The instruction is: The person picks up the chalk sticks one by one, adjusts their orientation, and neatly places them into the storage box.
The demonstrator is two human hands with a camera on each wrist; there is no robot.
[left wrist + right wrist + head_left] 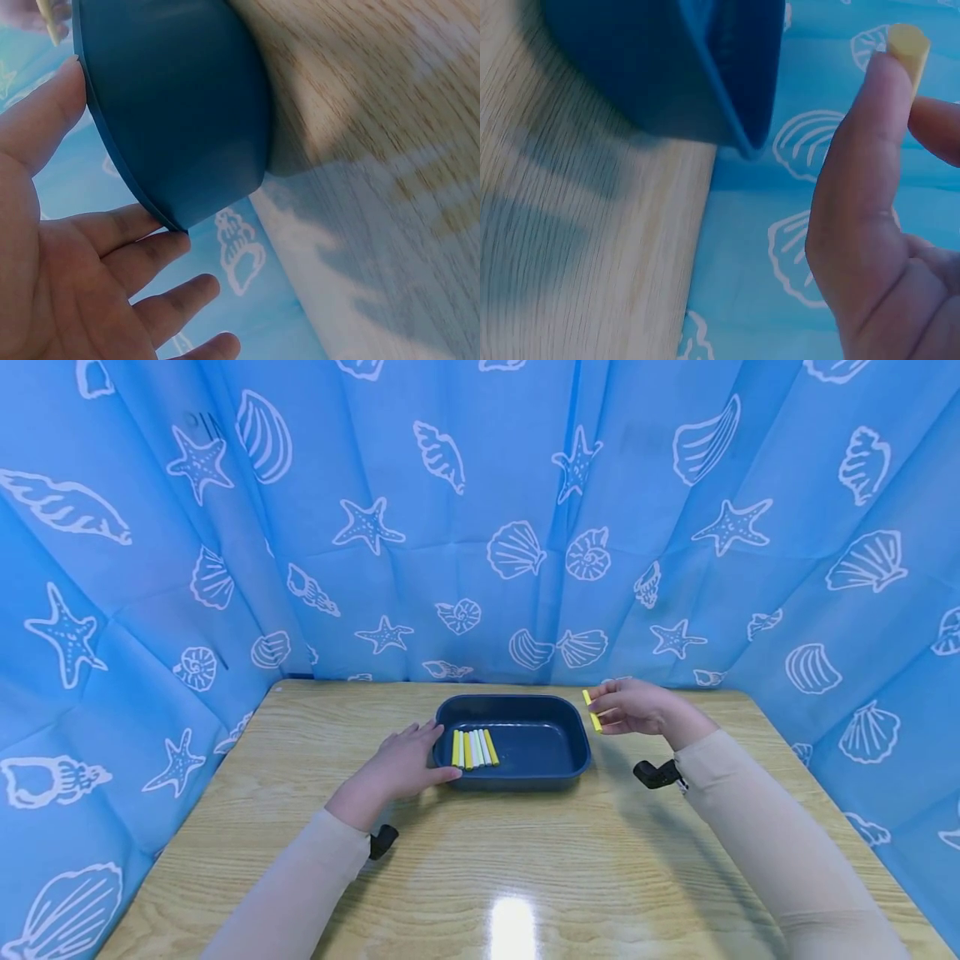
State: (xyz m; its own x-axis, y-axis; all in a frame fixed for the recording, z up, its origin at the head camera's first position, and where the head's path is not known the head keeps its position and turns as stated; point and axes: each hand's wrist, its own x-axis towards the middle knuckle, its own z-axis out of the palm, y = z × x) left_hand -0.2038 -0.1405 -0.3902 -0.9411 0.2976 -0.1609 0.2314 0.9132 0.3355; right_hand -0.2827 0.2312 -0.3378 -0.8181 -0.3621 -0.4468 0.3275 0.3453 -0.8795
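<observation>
A dark blue rectangular basin (540, 783) stands on the table, with a row of yellow and white chalk sticks (476, 749) lying side by side at its left end. My left hand (401, 764) touches the basin's left end, thumb and fingertips at the rim and the other fingers spread; the left wrist view shows the thumb (64, 105) at the rim. Just past the right end, my right hand (633, 708) pinches a yellow chalk stick (592, 712) between thumb and fingers, held above the table. The right wrist view shows one end of this chalk stick (908, 43).
The wooden table (450, 877) reaches back to a blue curtain (480, 510) printed with white shells and starfish, which also hangs along both sides. A black wrist device (656, 774) is on the right wrist, another black one (383, 842) on the left.
</observation>
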